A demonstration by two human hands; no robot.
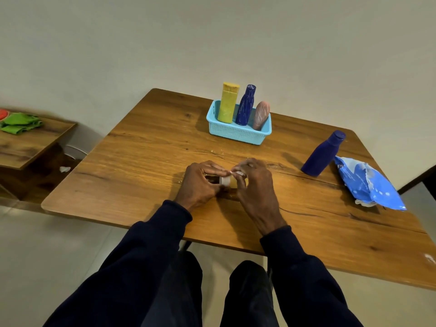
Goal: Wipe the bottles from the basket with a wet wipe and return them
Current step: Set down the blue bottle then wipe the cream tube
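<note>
A small amber bottle with a pale cap lies sideways between my hands at the table's middle. My left hand grips its dark end. My right hand pinches a white wet wipe against the bottle. Behind them, a light blue basket holds a yellow bottle, a dark blue bottle and a pink bottle, all with scribbled marks. Another dark blue bottle stands outside the basket at the right.
A blue wet-wipe pack lies at the table's right edge next to the blue bottle. A low wooden side table at left carries green cloth. The wooden table meets the wall behind.
</note>
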